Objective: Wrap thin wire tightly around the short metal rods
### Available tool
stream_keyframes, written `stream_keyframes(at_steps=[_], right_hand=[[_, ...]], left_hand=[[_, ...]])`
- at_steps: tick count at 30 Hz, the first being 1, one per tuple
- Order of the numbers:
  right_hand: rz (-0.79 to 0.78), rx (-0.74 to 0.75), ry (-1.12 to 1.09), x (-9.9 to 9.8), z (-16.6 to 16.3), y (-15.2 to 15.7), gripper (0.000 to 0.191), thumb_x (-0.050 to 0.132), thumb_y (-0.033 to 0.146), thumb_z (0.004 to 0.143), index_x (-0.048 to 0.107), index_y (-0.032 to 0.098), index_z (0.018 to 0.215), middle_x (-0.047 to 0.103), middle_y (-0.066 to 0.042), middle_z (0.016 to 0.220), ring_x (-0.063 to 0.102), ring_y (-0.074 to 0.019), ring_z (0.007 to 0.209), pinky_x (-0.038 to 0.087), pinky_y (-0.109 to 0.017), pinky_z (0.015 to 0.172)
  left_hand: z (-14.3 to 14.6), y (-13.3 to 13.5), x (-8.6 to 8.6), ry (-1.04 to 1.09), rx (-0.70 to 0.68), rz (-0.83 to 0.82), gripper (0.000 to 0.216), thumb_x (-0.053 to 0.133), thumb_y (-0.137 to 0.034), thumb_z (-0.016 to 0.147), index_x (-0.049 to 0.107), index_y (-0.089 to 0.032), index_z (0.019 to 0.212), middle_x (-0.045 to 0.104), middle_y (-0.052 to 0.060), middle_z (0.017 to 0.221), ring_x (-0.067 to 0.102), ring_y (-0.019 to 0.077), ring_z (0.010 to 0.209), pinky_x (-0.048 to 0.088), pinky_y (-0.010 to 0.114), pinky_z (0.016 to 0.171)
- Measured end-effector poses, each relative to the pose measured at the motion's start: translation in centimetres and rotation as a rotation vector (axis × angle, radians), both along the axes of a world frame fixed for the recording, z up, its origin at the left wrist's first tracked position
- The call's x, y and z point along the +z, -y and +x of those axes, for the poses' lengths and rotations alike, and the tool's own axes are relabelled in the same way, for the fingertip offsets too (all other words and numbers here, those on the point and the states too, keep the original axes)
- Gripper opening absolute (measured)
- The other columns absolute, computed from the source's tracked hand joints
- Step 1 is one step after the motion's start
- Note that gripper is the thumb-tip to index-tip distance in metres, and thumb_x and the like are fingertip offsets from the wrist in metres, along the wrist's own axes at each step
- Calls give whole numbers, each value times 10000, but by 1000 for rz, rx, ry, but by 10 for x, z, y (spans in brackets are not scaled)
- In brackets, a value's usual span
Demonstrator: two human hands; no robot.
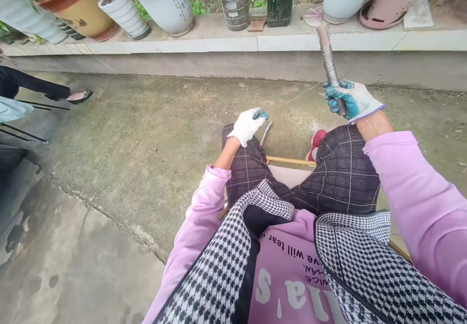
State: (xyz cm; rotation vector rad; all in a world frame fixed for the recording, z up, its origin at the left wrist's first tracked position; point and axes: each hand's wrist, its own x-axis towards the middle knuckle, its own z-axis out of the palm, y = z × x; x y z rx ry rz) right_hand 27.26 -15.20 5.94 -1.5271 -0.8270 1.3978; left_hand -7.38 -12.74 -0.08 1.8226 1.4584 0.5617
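My right hand [345,99], in a white glove with a blue-green coated palm, is closed around the lower end of a stick wound with thin wire [328,61]. The stick stands nearly upright, its top leaning left, in front of the ledge. A fine strand [295,99] runs from it down to my left hand [248,125]. That hand wears a matching glove and pinches the strand's end above my left knee. Just under it, a short grey rod [266,133] shows beside the knee; what it belongs to is hidden.
A low ledge [226,45] crosses the far side, bearing several potted plants, among them a white pot [164,8] and a dark square pot [280,9]. At the left, another person's leg and shoe [79,96] show near thin dark metal legs [25,132]. The concrete ground [146,119] is cracked.
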Motion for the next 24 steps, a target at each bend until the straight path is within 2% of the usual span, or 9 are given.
stream_keyframes(at_steps=[3, 7, 14, 19, 24], right_hand=[[-7, 31, 13, 3, -8, -1, 355, 891, 133, 798, 745, 269, 1091, 654, 87, 724, 465, -131, 619, 359, -315, 584], [-16, 67, -14, -3, -26, -3, 355, 890, 191, 836, 709, 296, 1122, 642, 88, 732, 445, -133, 627, 372, -285, 576], [65, 132, -71, -21, -71, -16, 489, 983, 341, 749, 660, 307, 1114, 597, 88, 764, 461, -123, 614, 403, -252, 554], [110, 187, -103, -33, -96, -20, 543, 1025, 453, 781, 620, 318, 1115, 583, 84, 773, 488, -127, 604, 433, -255, 544], [81, 158, -229, -39, -105, -25, 517, 1083, 367, 795, 656, 285, 1075, 595, 72, 756, 506, -103, 592, 418, -213, 509]], left_hand=[[-7, 1, 6, -37, 37, 36, 227, 683, -247, 1029, 897, -190, 1079, 905, 86, 1100, 792, 261, 1082, 592, 310, 1005], [-14, 9, 8, -85, 45, 39, 203, 715, -225, 1073, 907, -204, 1132, 918, 114, 1250, 801, 299, 1159, 574, 333, 1089], [-7, 16, 5, -143, 53, 32, 199, 721, -267, 1130, 906, -214, 1182, 914, 138, 1304, 795, 346, 1223, 555, 360, 1075], [-11, 18, -3, -187, 96, 52, 268, 675, -308, 1168, 909, -211, 1255, 921, 119, 1251, 823, 321, 1158, 571, 347, 1022], [-17, 24, -6, -232, 93, 67, 279, 673, -301, 1161, 917, -241, 1283, 923, 74, 1291, 838, 280, 1210, 586, 303, 1039]])
